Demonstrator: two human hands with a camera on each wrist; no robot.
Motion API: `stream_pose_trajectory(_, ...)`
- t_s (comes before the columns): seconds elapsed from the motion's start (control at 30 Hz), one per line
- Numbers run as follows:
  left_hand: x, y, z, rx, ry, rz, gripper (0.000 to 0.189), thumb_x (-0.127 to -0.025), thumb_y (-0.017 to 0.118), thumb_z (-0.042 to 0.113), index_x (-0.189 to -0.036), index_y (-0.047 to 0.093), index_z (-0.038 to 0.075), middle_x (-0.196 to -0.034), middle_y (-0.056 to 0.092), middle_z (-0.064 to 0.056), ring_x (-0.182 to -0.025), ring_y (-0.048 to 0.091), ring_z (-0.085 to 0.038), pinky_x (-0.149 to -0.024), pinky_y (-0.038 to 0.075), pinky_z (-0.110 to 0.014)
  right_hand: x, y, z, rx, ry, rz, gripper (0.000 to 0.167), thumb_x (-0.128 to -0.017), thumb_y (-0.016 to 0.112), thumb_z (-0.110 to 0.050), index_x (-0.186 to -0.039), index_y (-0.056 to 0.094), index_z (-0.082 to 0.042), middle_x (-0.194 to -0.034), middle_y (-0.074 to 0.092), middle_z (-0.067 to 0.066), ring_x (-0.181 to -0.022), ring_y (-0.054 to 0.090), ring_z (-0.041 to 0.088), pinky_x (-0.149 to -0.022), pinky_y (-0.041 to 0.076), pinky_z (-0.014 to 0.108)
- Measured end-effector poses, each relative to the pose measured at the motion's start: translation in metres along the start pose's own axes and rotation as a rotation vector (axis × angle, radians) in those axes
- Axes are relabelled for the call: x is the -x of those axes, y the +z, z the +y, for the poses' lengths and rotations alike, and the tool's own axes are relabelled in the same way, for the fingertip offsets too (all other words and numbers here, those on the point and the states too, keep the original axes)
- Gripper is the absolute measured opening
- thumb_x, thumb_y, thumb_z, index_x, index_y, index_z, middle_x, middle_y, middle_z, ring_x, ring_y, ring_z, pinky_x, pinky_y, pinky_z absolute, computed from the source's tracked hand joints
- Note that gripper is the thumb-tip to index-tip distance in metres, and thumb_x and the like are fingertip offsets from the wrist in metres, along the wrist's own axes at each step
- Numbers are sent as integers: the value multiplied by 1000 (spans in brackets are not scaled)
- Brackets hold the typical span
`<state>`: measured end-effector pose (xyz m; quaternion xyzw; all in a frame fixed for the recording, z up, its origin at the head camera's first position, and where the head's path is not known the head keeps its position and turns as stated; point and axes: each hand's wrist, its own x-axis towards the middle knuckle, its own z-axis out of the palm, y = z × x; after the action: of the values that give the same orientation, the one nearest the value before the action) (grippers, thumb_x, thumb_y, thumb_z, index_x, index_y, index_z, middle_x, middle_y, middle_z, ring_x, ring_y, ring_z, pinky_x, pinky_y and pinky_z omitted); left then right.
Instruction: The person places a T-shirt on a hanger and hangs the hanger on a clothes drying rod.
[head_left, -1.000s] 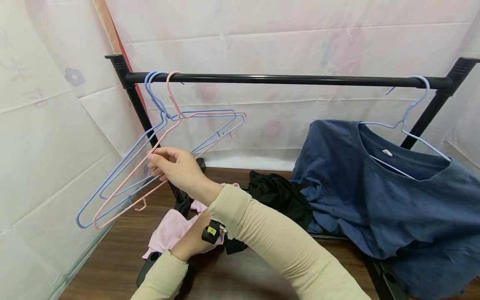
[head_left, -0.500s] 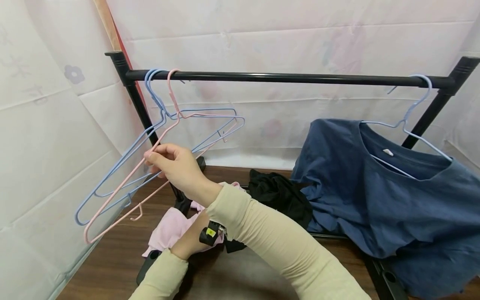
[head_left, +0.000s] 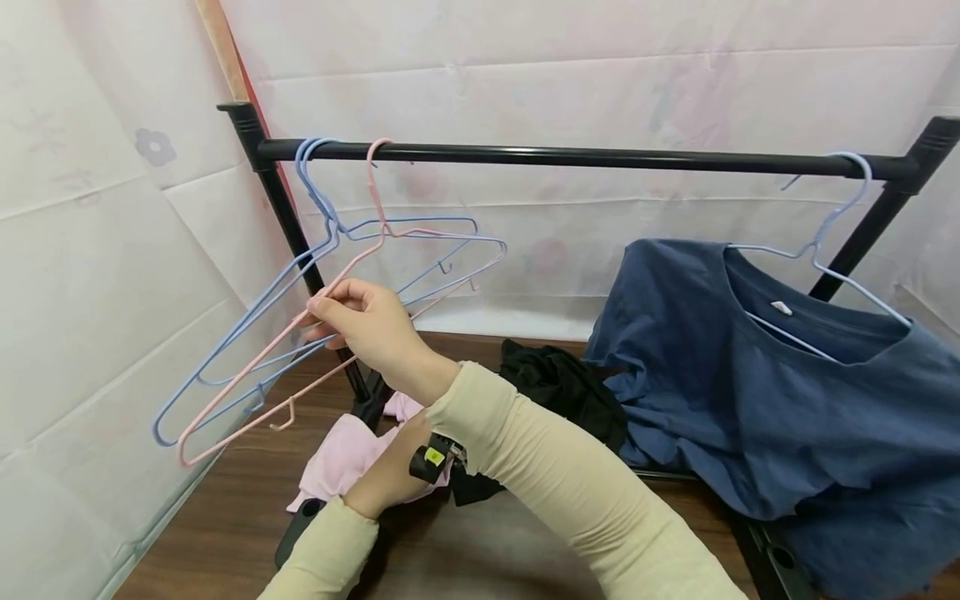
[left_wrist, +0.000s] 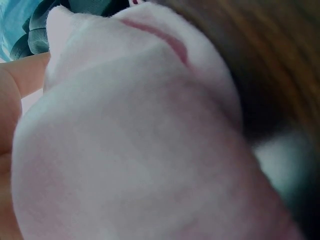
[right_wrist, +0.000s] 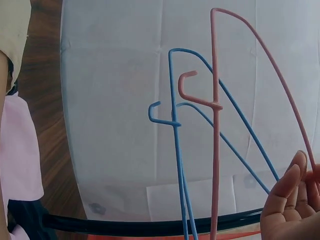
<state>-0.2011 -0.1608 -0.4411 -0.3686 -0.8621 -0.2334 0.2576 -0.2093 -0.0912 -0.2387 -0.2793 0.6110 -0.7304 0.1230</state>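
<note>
My right hand (head_left: 375, 333) pinches the sloping arm of a pink clothes hanger (head_left: 377, 200), whose hook sits over the black rail (head_left: 570, 156). To its left, blue hangers (head_left: 309, 179) hang close together on the same rail. The right wrist view shows the fingertips at the pink hanger (right_wrist: 216, 160), with the blue ones beside it. Lower down, my left hand (head_left: 397, 467) grips a pink garment (head_left: 341, 458) over the wooden surface, its fingers mostly hidden by the cloth and the right sleeve. Pink fabric (left_wrist: 125, 135) fills most of the left wrist view.
A blue T-shirt (head_left: 675, 350) hangs from a light blue hanger (head_left: 813, 237) near the rail's right end. Crumpled black cloth (head_left: 558, 396) lies between it and my right forearm. Black posts (head_left: 277, 200) hold up the rail; white sheets (head_left: 97, 317) line the left and back.
My right hand has moved slightly right with the pink hanger, whose hook has slid right along the rail, away from the blue hooks. The left hand stays at the pink garment.
</note>
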Motion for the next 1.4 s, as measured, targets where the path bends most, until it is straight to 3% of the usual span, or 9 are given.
stream_pose_trajectory(0.1, 3, 4, -3, 3, -34, 20, 41, -90, 59, 15, -130, 56, 8, -124, 61, -8, -115, 57, -24, -96, 48, -39, 1, -3, -1, -34, 14, 13, 15, -98, 59, -13, -104, 63, 1, -106, 72, 23, -75, 68, 9, -70, 57, 24)
stream_pose_trajectory(0.23, 5, 3, 1, 28, -157, -11, 31, -94, 58, 16, -123, 58, 5, -126, 60, -12, -116, 58, -27, -97, 48, -41, 0, -8, -2, -64, 9, 34, 14, -100, 56, -10, -106, 61, 1, -108, 70, 26, -71, 67, 7, -65, 55, 19)
stream_pose_trajectory(0.37, 1, -3, 9, 60, -283, -91, 41, -88, 61, 7, -128, 56, 0, -132, 57, -18, -123, 56, -34, -103, 45, -50, 0, -14, -2, -61, -1, 44, 15, -100, 54, -8, -109, 58, 4, -109, 69, 28, -68, 66, 6, -63, 53, 18)
stream_pose_trajectory(0.5, -3, -6, 11, 66, -339, -141, 59, -82, 62, -1, -139, 48, -4, -138, 53, -21, -129, 51, -37, -108, 40, -53, 0, -22, -3, -41, -3, 37, 14, -101, 53, -10, -107, 58, 2, -110, 68, 27, -68, 65, 5, -62, 53, 18)
stream_pose_trajectory(0.63, -4, -7, 12, 82, -341, -148, 60, -82, 62, -4, -140, 47, -6, -141, 51, -23, -132, 48, -38, -109, 38, -53, 4, -31, -3, -9, -6, 9, 18, -103, 50, -11, -112, 54, 4, -111, 68, 26, -69, 65, 4, -63, 52, 18)
stream_pose_trajectory(0.87, -3, -8, 13, 117, -408, -197, 58, -90, 67, 11, -142, 46, -3, -146, 47, -22, -136, 43, -38, -112, 35, -53, 18, -48, -8, 58, 10, -3, 15, -104, 46, -12, -109, 52, 1, -100, 68, 16, -72, 65, 6, -64, 51, 20)
stream_pose_trajectory(1.07, -4, -7, 17, 116, -412, -171, 53, -92, 64, 11, -140, 48, -3, -144, 48, -22, -136, 44, -38, -111, 35, -54, 29, -63, -9, 105, 37, -2, 14, -105, 45, -13, -107, 51, -1, -94, 67, 8, -74, 66, 8, -64, 51, 22)
stream_pose_trajectory(1.4, -5, -6, 16, 112, -390, -145, 50, -92, 64, 9, -138, 49, -4, -141, 51, -24, -133, 47, -38, -110, 37, -53, 46, -84, -13, 127, 1, -5, 13, -105, 43, -11, -97, 50, -4, -88, 65, 4, -71, 65, 9, -64, 50, 24)
